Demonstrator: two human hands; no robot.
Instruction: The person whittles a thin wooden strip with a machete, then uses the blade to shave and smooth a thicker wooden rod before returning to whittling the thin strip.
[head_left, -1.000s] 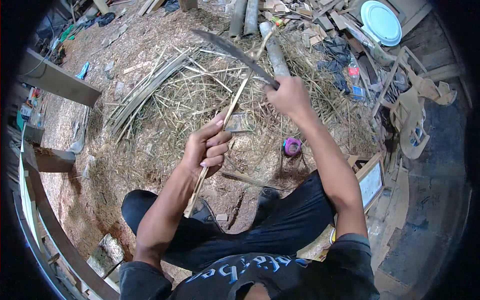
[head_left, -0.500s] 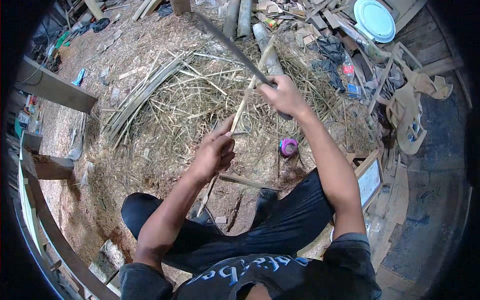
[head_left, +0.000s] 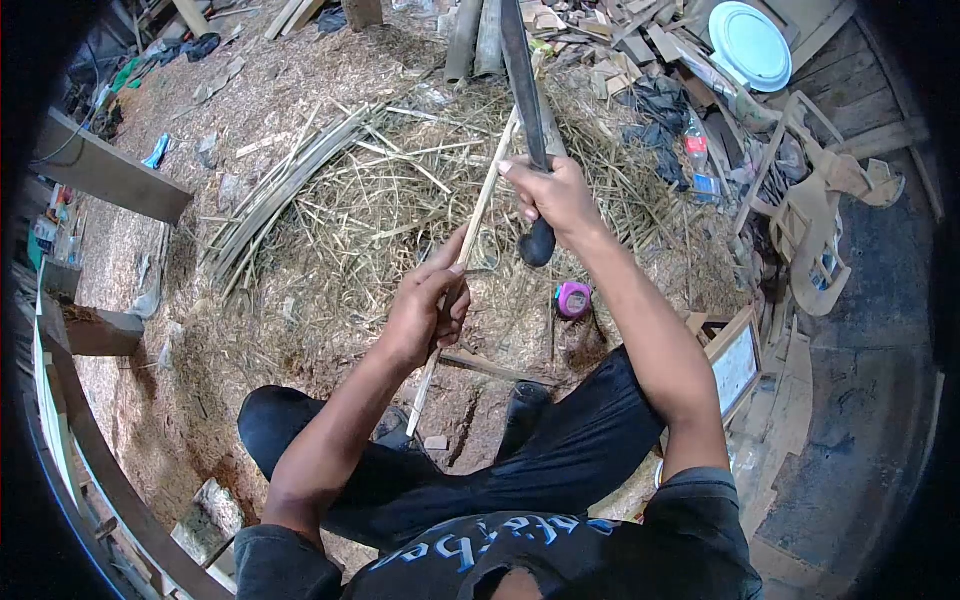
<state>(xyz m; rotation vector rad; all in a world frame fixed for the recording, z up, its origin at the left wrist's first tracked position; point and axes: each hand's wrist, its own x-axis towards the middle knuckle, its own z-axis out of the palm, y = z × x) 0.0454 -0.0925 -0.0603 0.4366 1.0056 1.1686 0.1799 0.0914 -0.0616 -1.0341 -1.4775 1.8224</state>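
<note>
My left hand (head_left: 432, 308) is wrapped round a thin pale wooden strip (head_left: 483, 200), which slants from between my knees up toward the top centre. My right hand (head_left: 556, 200) grips the dark handle of a long machete (head_left: 524, 85). Its blade points up and away from me, and the rounded handle end sticks out below my fist. The thumb of my right hand is close to the strip; whether it touches cannot be made out. Beneath both hands lies a heap of thin shavings (head_left: 370, 200).
Long split strips (head_left: 285, 185) lie left of the heap. A pink tape measure (head_left: 572, 299) sits on the ground near my right knee. A framed panel (head_left: 735, 365) leans at the right. Round poles (head_left: 463, 45) and a pale blue lid (head_left: 750, 46) are farther off. A plank (head_left: 115, 170) juts in at left.
The machete has swung from pointing up-left across the strip to nearly upright. My right hand has turned with it. My left hand has moved slightly down and still holds the strip.
</note>
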